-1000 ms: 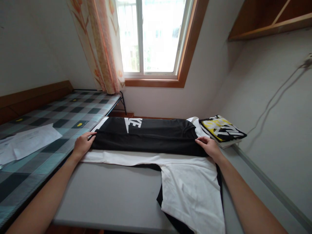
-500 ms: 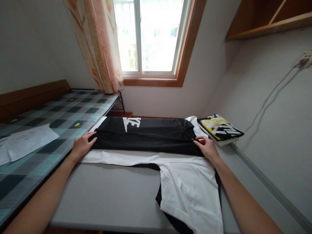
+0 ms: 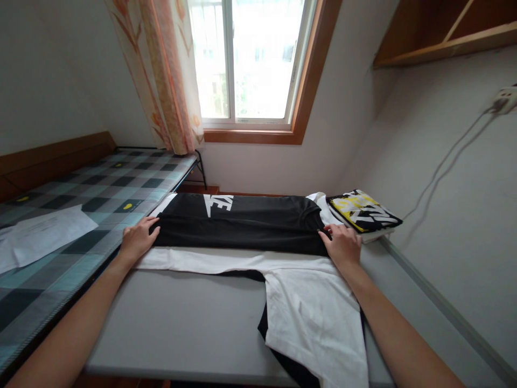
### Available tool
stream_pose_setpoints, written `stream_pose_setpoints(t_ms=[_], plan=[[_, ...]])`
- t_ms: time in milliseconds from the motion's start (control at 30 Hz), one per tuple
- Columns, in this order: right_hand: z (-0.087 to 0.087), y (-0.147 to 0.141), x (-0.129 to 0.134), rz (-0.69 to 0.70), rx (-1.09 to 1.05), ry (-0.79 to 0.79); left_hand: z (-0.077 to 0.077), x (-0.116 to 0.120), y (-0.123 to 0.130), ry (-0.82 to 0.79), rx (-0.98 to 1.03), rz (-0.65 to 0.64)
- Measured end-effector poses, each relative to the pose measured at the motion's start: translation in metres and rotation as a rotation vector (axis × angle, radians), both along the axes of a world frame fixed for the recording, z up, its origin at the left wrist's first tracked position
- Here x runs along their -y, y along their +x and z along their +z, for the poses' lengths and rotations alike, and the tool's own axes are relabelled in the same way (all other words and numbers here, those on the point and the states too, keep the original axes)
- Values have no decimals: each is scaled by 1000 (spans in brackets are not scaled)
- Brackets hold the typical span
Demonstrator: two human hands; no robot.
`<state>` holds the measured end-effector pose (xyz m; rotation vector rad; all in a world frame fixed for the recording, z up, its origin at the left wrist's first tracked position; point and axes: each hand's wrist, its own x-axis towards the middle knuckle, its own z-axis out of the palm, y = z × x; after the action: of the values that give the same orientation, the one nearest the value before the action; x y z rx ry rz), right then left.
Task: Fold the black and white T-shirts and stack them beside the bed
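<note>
A black-and-white T-shirt (image 3: pixel 250 233) lies sideways, partly folded over, with white lettering on its black part. Its white side strip and a white sleeve (image 3: pixel 311 318) spread toward me; the sleeve has black fabric beneath it. At the hem end, my left hand (image 3: pixel 139 238) has its thumb and fingers closed on the black fabric. My right hand (image 3: pixel 343 245) grips the fabric near the collar, fingers bent and thumb pressed on the black edge. The undersides of both grips are hidden.
The grey table (image 3: pixel 173 318) carries the shirt. Folded clothes (image 3: pixel 365 211) with a yellow, black and white print sit at its back right. To the left is a bed with a checked mattress (image 3: pixel 97 188) and papers (image 3: pixel 48 234). A cable (image 3: pixel 448 151) hangs along the right wall.
My right hand has shifted slightly and its fingers are more curled over the fabric near the collar. The left hand and the shirt stay nearly the same.
</note>
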<state>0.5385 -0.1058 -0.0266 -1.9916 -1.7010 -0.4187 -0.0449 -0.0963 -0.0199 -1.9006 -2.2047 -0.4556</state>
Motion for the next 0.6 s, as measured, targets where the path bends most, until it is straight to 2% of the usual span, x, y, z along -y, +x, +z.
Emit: stream_pose_setpoints(t_ms=[100,200,300,367,433,600], plan=[[5,-13,7,130,32,49,3,6,13,97,-58,-18],[3,-31,10,404,-12,-11,3,8,32,128,-55,-220],[-5,-46,10,609,34,-150,-2,6,48,6,-37,-419],[-9,-50,9,641,81,-239,-7,3,52,-100,-36,-444],[-11,-49,8,621,110,-298,-10,2,51,-175,-38,-411],[-9,-37,4,587,133,-365,-14,0,45,-220,-46,-378]])
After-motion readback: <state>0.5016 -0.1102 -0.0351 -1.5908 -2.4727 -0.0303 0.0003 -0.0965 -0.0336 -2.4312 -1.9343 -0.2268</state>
